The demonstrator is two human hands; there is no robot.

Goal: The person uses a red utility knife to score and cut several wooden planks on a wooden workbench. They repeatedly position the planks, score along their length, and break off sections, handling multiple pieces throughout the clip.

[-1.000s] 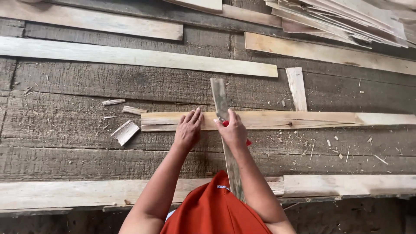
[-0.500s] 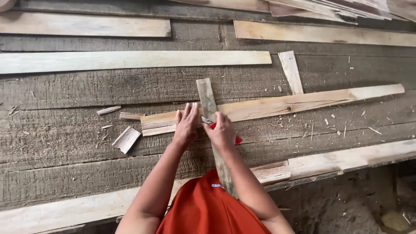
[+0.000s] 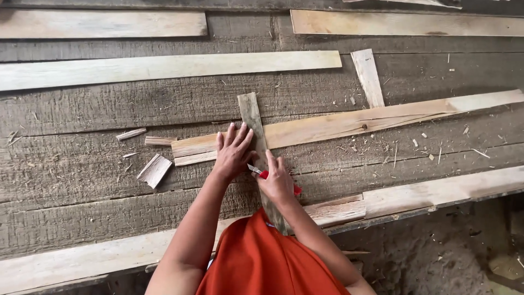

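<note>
My left hand [image 3: 233, 149] lies flat, fingers spread, on a narrow grey wood strip [image 3: 251, 112] that crosses a long pale plank [image 3: 349, 123]. My right hand [image 3: 277, 180] grips a red-handled utility knife [image 3: 263, 174], its blade tip against the strip's left edge just below my left hand. The strip runs back toward my body, and its near end is hidden behind my right forearm and orange shirt.
Weathered grey boards [image 3: 82, 186] form the work surface. Pale planks lie across it at the back [image 3: 164, 65] and along the near edge [image 3: 436, 191]. A short pale offcut [image 3: 367, 76] sits to the right. Wood chips [image 3: 154, 169] and shavings are scattered to the left. Dirt ground [image 3: 436, 257] lies lower right.
The view has tilted and shifted. My hands have stayed on the strip, and the right hand with the knife has drawn slightly nearer my body.
</note>
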